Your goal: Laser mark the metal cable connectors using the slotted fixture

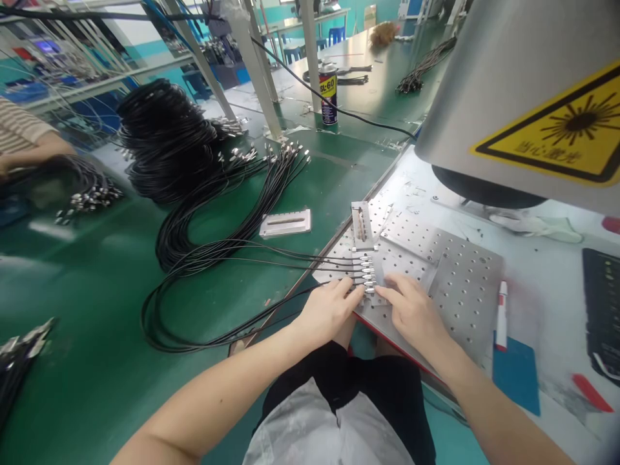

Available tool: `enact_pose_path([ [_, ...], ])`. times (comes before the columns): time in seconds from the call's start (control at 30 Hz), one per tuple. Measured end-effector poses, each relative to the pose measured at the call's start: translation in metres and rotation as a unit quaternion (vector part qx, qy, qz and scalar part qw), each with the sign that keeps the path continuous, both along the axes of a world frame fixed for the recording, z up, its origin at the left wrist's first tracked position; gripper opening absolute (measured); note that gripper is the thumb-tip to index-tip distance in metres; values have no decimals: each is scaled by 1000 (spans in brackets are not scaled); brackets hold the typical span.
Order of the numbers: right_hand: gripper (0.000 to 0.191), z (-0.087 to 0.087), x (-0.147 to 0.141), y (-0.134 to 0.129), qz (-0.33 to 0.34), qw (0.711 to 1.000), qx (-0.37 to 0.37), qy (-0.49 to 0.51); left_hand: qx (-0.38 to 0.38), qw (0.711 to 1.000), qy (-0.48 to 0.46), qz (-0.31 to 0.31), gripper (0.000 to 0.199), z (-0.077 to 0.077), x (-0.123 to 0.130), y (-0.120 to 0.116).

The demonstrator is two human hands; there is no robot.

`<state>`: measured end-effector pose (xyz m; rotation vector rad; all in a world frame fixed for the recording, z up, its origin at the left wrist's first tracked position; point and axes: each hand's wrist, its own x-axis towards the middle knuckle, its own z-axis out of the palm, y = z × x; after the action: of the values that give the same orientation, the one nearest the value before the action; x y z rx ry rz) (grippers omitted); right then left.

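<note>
Several black cables run from the green table to a small metal fixture, where their silver connectors lie side by side in a row. At the row's near end, my left hand is closed, thumb and forefinger pinching a black cable just behind its connector. My right hand reaches in from the other side, forefinger touching the connector tips, its fingers apart and nothing held. Beyond the row stands a slotted metal block. A similar slotted plate rests on the green table.
A large black cable coil stands at the left. The laser machine head overhangs the perforated plate at the right. A marker, blue sheet and keyboard lie right. A person's arm is far left.
</note>
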<state>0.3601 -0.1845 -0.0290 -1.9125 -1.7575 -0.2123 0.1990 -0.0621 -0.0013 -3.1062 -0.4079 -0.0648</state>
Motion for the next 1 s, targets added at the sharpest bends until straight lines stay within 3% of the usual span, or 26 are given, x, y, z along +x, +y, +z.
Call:
enact_pose_path([
  [0.23, 39, 8, -6, 1, -16, 998, -12, -66, 43, 998, 19, -38, 33, 2, -5, -3],
  [0.43, 39, 13, -13, -4, 27, 989, -55, -138, 57, 997, 4, -44, 28, 5, -3, -6],
  [0.67, 47, 18, 8, -5, 27, 996, -81, 17, 49, 996, -26, -77, 29, 12, -6, 4],
  [0.8, 47, 25, 32, 24, -33, 987, -84, 132, 46, 994, -22, -98, 21, 17, 1, 6],
  [0.9, 48, 31, 46, 68, -105, 964, -96, 227, 40, 994, -20, -97, 17, 17, 5, 6],
  [1.0, 48, 32, 55, 116, -129, 955, -94, 250, 24, 995, -26, -96, 15, 15, 6, 8],
])
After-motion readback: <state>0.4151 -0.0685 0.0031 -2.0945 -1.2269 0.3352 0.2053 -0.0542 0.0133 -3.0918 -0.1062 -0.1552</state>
